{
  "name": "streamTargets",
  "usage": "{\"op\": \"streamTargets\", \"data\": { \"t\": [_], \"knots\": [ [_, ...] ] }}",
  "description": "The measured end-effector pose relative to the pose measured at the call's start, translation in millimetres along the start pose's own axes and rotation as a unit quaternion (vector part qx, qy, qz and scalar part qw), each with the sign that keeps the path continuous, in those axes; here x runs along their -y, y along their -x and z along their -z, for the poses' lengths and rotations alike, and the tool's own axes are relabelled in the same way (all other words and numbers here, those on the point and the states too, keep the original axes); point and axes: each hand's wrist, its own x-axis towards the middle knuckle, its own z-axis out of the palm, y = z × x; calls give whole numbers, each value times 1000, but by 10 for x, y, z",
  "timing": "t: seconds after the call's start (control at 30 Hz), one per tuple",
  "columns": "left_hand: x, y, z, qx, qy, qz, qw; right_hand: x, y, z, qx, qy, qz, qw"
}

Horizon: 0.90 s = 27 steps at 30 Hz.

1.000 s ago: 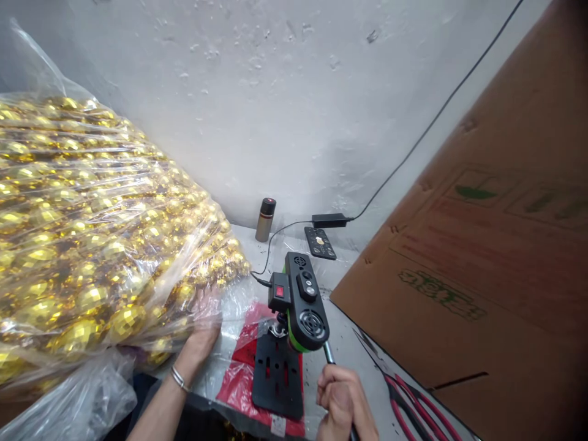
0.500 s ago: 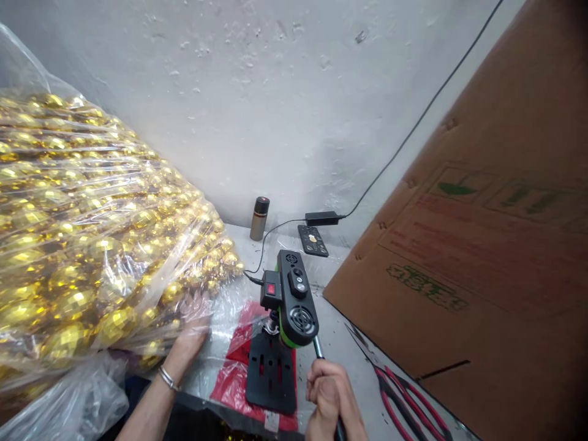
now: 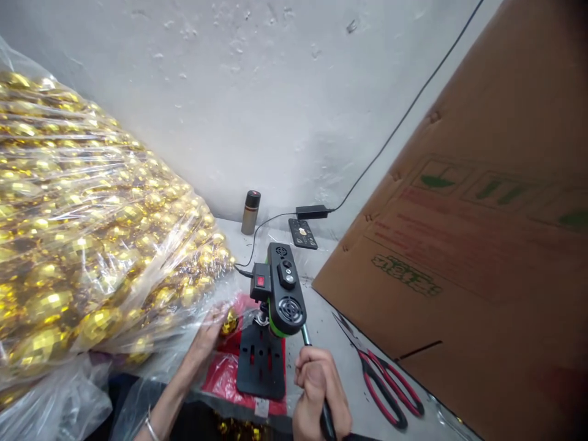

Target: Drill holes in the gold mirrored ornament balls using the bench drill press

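Note:
My left hand (image 3: 209,331) is closed on a small shiny gold ball (image 3: 229,322), beside the clear plastic bag (image 3: 179,233) full of gold faceted balls. Film from the bag partly covers the fingers. My right hand (image 3: 319,389) is wrapped round the black handle of a metal rod (image 3: 306,334). The rod's far end meets a small black bench machine (image 3: 285,288) with round vents, a red switch and a green edge. Its slotted black base plate (image 3: 261,367) rests on red plastic (image 3: 220,370).
Red-handled scissors (image 3: 386,380) lie right of the machine, near a large cardboard box (image 3: 459,245). Behind stand a dark-capped bottle (image 3: 250,212), a phone (image 3: 303,234) and a black power adapter (image 3: 312,212) with its cable. More gold pieces (image 3: 241,429) show below the table edge.
My left hand has come rightward from the bag toward the machine, with a gold ball now visible in it. My right hand keeps its grip on the handle. The view has shifted slightly.

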Motion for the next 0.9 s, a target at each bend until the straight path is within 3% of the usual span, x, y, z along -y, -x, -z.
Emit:
{"op": "streamTargets", "data": {
  "t": [0.1, 0.2, 0.3, 0.47, 0.9],
  "knots": [
    [127, 134, -202, 37, 51, 70, 996, -98, -35, 50, 36, 7, 74, 997],
    [172, 210, -292, 61, 74, 84, 992, -151, -50, 77, 36, 6, 106, 994],
    [169, 227, -302, 81, 21, 12, 996, -155, -47, 84, 37, 7, 106, 994],
    [212, 266, -333, 65, -95, -128, 985, -142, -54, 98, 52, 7, 109, 993],
    [329, 413, -422, 48, -253, -275, 926, -96, -69, 126, 69, 22, 115, 991]
  ]
}}
